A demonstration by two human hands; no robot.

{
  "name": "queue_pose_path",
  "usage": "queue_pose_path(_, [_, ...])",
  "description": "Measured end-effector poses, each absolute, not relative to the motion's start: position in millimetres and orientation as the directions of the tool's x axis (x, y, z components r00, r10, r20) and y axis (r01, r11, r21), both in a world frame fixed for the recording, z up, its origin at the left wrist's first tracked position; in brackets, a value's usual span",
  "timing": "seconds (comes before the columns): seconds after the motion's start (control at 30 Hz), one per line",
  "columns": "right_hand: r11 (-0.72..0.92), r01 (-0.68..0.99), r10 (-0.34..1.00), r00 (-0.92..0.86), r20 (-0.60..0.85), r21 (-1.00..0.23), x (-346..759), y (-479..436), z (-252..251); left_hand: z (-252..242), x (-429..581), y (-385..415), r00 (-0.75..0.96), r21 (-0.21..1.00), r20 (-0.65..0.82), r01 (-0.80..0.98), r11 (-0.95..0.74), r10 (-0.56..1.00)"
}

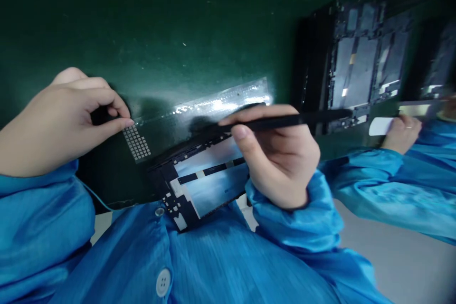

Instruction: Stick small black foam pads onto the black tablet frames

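My left hand (85, 109) pinches the upper corner of a small sheet of pale square pads (137, 142) between thumb and forefinger. In my right hand (281, 152) is a slim black pen-like tool (320, 116), gripped between thumb and fingers. Its back end points right, and its tip lies toward the left by my fingertips; whether it has two prongs I cannot tell. Under the right hand a phone frame (213, 190) lies tilted at the table's near edge, against my blue coat, its right part hidden by the hand. A clear plastic strip (224, 97) lies just beyond it.
Stacked phone frames (356, 66) stand on the green table (160, 23) at the right, with more frames blurred farther right. A co-worker's hand (402, 133) in a blue sleeve holds a white piece (380, 126) near that stack.
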State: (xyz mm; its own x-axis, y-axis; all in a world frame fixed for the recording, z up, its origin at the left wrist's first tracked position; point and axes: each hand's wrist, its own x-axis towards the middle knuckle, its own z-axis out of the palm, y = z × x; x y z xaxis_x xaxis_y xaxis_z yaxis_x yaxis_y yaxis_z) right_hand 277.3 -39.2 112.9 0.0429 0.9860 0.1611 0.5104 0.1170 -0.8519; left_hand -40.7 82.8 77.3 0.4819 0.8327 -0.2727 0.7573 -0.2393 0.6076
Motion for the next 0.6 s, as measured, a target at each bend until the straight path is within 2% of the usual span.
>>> queue_pose_path(0.1, [0.229,0.387,0.918,-0.391,0.066,-0.893,256.6,6.7,108.9,87.9,-33.9,82.6,0.590,0.618,-0.194,0.694,-0.369,0.784])
queue_pose_path(0.17, [0.249,0.331,0.844,-0.535,0.036,-0.910,241.1,29.4,93.9,92.5,-29.7,82.5,0.579,0.607,-0.215,0.711,-0.357,0.787])
queue_pose_path(0.4, [0.194,0.335,0.819,-0.573,-0.036,-0.922,228.6,35.5,70.9,92.0,-22.2,82.8,0.513,0.588,-0.325,0.768,-0.256,0.794])
queue_pose_path(0.6, [0.259,0.299,0.800,-0.599,0.031,-0.918,226.1,41.5,64.3,96.0,-20.1,83.4,0.509,0.579,-0.334,0.775,-0.254,0.793])
